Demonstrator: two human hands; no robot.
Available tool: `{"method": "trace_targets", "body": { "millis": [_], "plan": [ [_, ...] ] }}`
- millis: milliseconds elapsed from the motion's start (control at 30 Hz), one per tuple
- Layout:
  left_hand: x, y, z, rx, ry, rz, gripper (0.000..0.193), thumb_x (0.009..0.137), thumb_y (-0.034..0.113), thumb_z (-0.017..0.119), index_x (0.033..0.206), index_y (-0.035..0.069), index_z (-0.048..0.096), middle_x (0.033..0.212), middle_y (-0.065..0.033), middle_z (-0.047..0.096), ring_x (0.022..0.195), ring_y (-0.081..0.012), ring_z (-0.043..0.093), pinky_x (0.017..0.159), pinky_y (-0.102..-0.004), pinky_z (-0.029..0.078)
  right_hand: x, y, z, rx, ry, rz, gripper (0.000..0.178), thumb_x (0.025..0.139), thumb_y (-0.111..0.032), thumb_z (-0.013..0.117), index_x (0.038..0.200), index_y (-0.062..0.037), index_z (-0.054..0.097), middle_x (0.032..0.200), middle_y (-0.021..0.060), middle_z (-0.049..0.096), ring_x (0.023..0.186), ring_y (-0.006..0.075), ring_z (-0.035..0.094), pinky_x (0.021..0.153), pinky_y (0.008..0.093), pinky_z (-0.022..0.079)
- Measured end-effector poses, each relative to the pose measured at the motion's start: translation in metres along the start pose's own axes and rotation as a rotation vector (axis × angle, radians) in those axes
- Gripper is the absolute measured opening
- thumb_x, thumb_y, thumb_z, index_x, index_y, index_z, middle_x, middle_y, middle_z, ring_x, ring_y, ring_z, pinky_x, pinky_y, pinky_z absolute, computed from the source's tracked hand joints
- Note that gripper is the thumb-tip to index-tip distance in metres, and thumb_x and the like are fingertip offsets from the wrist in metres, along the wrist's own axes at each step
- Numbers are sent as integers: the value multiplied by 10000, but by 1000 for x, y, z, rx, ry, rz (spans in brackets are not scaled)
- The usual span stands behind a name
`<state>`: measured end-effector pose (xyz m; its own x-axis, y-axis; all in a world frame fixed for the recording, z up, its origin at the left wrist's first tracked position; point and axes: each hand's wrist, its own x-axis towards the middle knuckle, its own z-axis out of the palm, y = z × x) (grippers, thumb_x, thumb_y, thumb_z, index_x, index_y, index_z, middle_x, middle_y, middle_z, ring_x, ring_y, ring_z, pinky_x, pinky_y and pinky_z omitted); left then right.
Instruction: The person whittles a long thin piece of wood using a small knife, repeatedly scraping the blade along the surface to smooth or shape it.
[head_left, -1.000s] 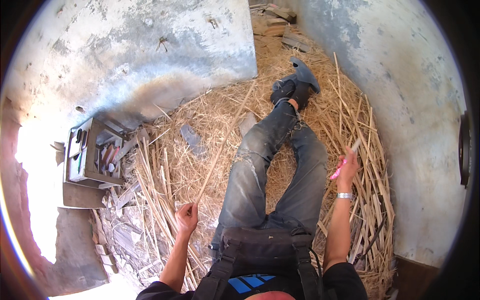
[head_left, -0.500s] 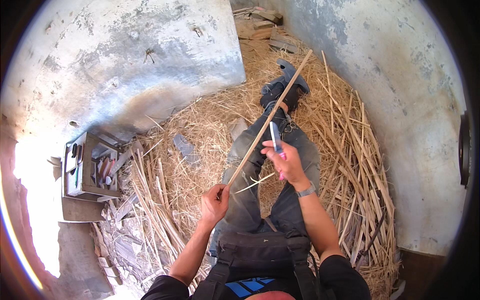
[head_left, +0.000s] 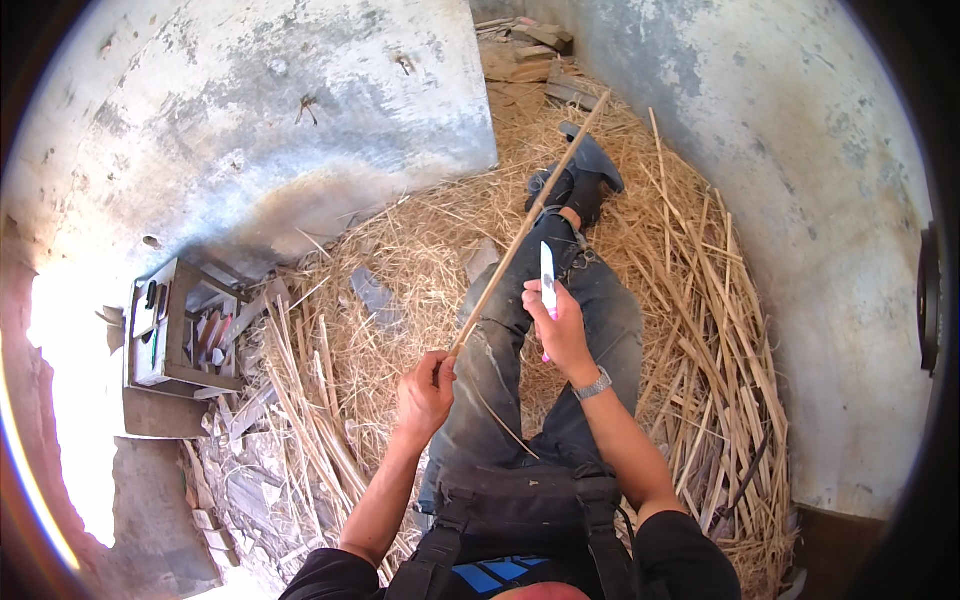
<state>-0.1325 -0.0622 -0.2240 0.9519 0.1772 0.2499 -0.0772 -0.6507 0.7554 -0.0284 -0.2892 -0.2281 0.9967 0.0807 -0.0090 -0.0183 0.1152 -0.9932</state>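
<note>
Left hand (head_left: 425,390) is gripping the reed (head_left: 525,228) at its near end, steadying it, while right hand (head_left: 562,330) is clasping the knife (head_left: 547,279) blade-up beside it

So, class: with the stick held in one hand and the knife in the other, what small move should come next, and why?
Probably bring the knife blade onto the stick. The left hand grips the stick's near end, the right hand holds the blade upright beside it, seemingly not yet touching.
</note>
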Motion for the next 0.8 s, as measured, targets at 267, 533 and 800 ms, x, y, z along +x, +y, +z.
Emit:
{"method": "trace_targets", "body": {
  "millis": [267,533,800],
  "plan": [
    [84,14,-31,126,363,176,152,1075,93,542,1006,27,660,829,-108,760,580,-139,645,497,-289,485,-14,12,6,-123,-111,78,373,985,-301,749,1205,-7,681,924,30,715,825,103,665,744,273,519],
    [55,45,-37,-516,-399,-215,201,1127,174,464,1153,22,593,850,-108,709,620,-97,597,534,-257,492,-23,40,17,274,-206,353,352,897,-17,613,1249,-21,619,993,90,714,586,92,542,511,274,437],
    [87,-102,-66,352,413,54,170,1064,25,490,1180,34,615,1144,-206,695,945,-275,676,647,-369,568,-9,60,-26,643,285,430,323,907,-35,558,1229,-28,574,916,73,643,558,101,486,482,289,417]
  ]
}}
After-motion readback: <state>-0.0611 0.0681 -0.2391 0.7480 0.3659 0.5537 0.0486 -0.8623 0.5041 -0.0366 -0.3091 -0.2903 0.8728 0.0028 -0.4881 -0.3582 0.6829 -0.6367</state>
